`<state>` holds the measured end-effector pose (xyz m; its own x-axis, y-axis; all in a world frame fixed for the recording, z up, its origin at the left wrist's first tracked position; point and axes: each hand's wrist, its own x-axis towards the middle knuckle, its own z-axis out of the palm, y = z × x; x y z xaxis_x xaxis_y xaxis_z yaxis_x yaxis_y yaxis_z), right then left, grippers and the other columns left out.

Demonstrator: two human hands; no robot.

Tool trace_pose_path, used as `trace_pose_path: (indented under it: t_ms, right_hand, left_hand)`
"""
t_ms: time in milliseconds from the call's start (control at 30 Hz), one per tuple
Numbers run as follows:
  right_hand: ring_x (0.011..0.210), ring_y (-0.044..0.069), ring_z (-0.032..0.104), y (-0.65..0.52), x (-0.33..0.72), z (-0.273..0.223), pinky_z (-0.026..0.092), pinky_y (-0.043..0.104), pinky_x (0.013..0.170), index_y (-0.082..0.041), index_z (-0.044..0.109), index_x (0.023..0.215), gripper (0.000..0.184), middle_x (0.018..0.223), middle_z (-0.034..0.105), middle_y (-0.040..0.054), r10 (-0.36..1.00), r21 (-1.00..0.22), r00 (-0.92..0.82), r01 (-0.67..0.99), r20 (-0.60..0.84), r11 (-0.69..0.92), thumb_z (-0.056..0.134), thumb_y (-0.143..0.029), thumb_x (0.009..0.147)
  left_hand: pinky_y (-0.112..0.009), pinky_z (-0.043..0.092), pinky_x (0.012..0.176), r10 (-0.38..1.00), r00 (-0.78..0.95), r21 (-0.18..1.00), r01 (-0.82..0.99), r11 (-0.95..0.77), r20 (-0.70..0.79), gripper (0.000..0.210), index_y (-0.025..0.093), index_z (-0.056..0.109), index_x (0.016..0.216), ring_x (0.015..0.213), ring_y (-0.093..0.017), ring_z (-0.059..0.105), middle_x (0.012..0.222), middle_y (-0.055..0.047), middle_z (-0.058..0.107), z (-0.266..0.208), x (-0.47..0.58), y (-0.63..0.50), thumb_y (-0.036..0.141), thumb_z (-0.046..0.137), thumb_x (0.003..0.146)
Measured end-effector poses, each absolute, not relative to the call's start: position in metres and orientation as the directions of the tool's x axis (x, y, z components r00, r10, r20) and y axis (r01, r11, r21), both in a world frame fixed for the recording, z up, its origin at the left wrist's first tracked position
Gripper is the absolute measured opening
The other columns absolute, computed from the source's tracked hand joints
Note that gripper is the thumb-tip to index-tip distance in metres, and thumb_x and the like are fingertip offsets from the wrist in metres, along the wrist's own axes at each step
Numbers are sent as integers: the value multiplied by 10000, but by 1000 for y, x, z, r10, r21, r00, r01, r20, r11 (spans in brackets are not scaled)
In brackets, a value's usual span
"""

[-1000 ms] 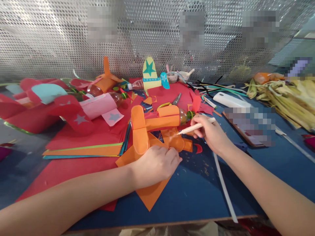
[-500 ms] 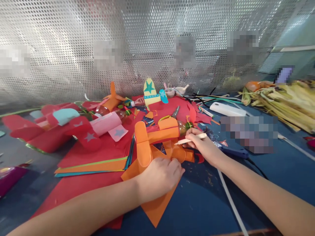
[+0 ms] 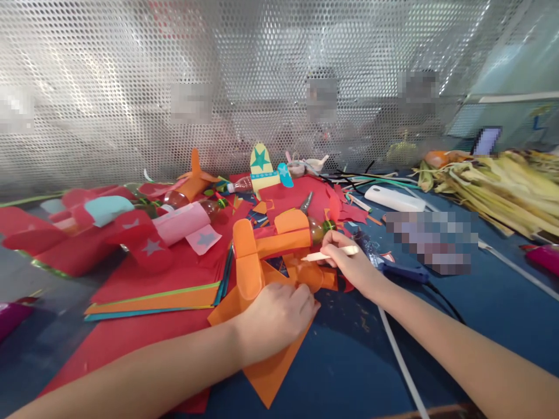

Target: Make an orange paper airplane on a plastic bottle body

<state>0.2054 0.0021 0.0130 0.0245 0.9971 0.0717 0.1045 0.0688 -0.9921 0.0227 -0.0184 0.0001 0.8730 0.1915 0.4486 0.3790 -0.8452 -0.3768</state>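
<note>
My right hand [image 3: 349,259] grips a slim white pen [image 3: 313,256], its tip pointing left over orange cut pieces [image 3: 309,276]. Curled fingers of my left hand [image 3: 275,319] press on an orange sheet [image 3: 271,375] that lies at an angle on the blue table; the fingertips are partly hidden. Just beyond both hands lies a plastic bottle [image 3: 318,230] with a green cap, wrapped in orange and red material like a toy plane, with a rounded orange wing [image 3: 246,251] at its left. Scissors [image 3: 307,202] rest behind it.
Left are stacked coloured sheets [image 3: 152,298], a large red sheet [image 3: 105,355] and more bottle planes [image 3: 181,224]. On the right lie a blue-handled tool [image 3: 404,270] with a black cord, a white handle-like object [image 3: 395,198] and dry husks [image 3: 493,186]. A perforated metal screen [image 3: 262,70] stands behind.
The whole view has shifted slightly, so most things sit a little further left. Both hands keep nearly the same pose, and the pen stays over the orange pieces.
</note>
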Motion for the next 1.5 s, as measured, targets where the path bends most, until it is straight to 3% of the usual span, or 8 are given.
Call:
trace_pose_path:
  t_ms: [133,700,967,1500]
  right_hand:
    - [519,123,437,3,208,9,338,267,548,-235,372,579,238,468,364,-92,995,-989,63,131,83,75,536,-328,724]
    - [517,124,465,8,213,-3,365,263,534,-230,440,644,208,517,479,-68,993,-945,6,309,119,111,557,-332,782]
    - [517,131,493,6,209,4,421,277,566,-236,421,605,228,490,450,-72,993,-965,79,255,83,61,579,-337,735]
    - [512,129,460,3,208,5,364,258,519,-236,415,621,230,506,427,-69,995,-941,69,336,67,40,561,-351,757]
  left_hand:
    - [-279,348,374,193,874,-370,376,-850,446,206,127,561,805,436,-136,525,622,2,565,-1,23,-18,209,432,943]
    - [-265,366,376,211,867,-332,383,-862,451,197,102,573,862,448,-128,536,646,-5,570,-3,23,-18,208,429,944]
    - [-254,357,380,219,870,-327,384,-864,442,180,101,563,883,444,-119,519,640,-3,561,-3,23,-18,209,432,944]
    - [-260,335,338,251,848,-284,413,-865,467,184,134,534,759,420,-128,517,617,8,544,-5,26,-20,180,459,921]
